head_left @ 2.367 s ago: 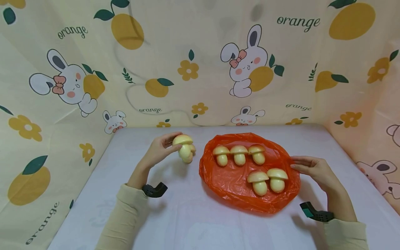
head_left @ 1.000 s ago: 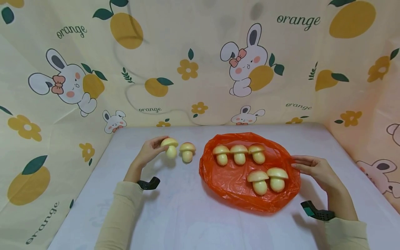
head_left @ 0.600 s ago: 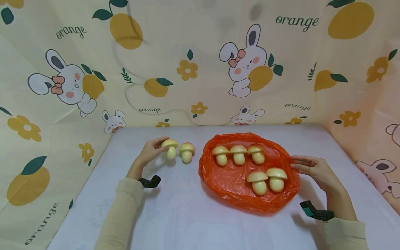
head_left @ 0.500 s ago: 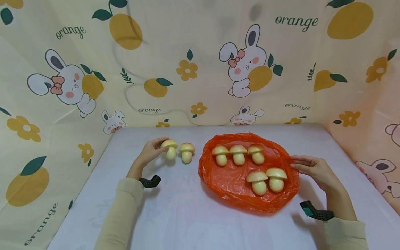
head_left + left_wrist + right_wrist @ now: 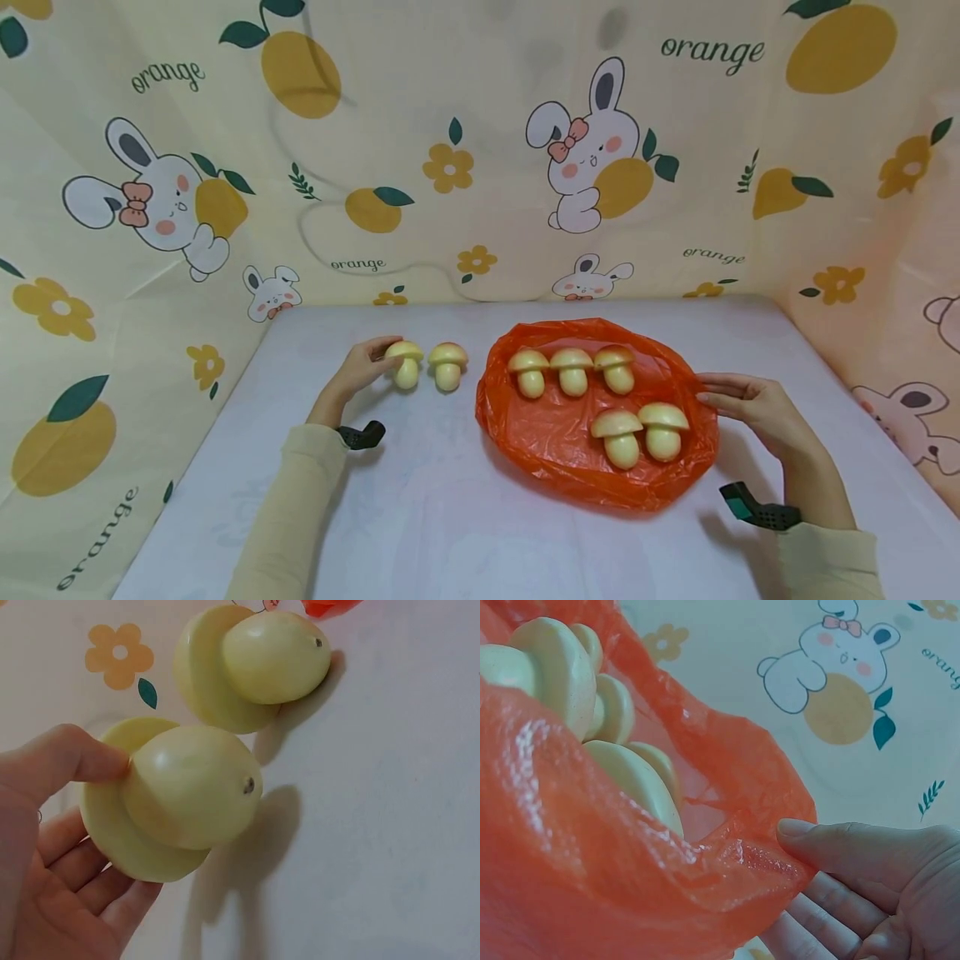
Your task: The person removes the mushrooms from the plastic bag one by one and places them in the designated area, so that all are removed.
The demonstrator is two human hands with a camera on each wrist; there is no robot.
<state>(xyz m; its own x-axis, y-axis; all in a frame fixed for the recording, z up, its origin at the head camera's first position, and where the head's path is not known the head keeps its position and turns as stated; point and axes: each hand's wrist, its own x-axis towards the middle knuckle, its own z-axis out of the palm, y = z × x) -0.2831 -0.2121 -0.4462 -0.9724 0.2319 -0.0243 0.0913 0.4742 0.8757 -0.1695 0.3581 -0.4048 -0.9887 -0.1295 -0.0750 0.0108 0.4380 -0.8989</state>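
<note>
My left hand (image 5: 363, 368) pinches a pale yellow mushroom (image 5: 191, 787) by its cap, thumb on one side and fingers on the other. That mushroom stands cap up, low over the table at the left. Just right of it a second mushroom (image 5: 448, 367) with a reddish-tinged cap rests on the table. A red plastic bag (image 5: 540, 467), its mouth spread wide, lies right of centre. Several like mushrooms lie in it: a row of three (image 5: 573, 371) at the back and a pair (image 5: 619, 437) at the front right. My right hand (image 5: 877, 881) pinches the bag's right rim between thumb and fingers.
A white-covered table (image 5: 420, 508) extends under everything. Behind it and along both sides hangs a cream sheet (image 5: 495, 92) printed with rabbits, oranges and flowers. Black wrist mounts (image 5: 363, 435) sit on both wrists.
My left hand has carried its mushroom leftward, away from in front of the other loose mushroom, and then lowered it toward the table. My right hand has stayed at the bag's rim.
</note>
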